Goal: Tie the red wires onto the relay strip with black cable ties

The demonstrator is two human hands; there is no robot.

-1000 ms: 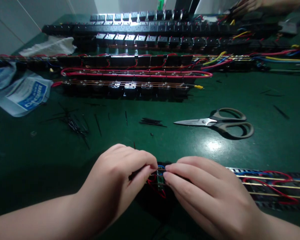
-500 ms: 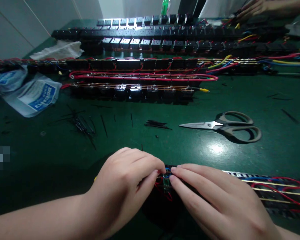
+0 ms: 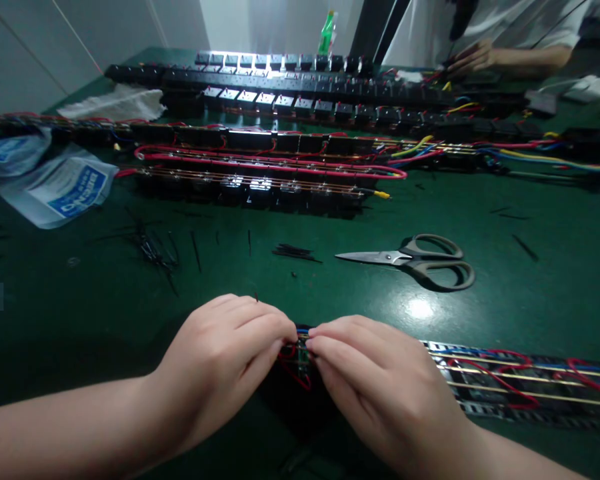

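Note:
A long black strip with brass rails, red wires and blue wires runs along the near edge of the table. My left hand bends over its left part, thumb and forefinger pinched together at the wires. Facing it, my right hand has its fingertips pressed together over the same spot. A small green board and a blue wire show in the narrow gap between the hands. What sits inside either pinch is hidden by the fingers.
Scissors lie beyond my right hand. Thin black pieces and a loose black heap are scattered leftward. Wired black strips fill the back. Plastic bags lie left. Another person's hand works at the far right.
The view has shifted, so the hands and scissors sit further left in it. My right fingers have curled closer together at the wires; my left hand keeps its pinch.

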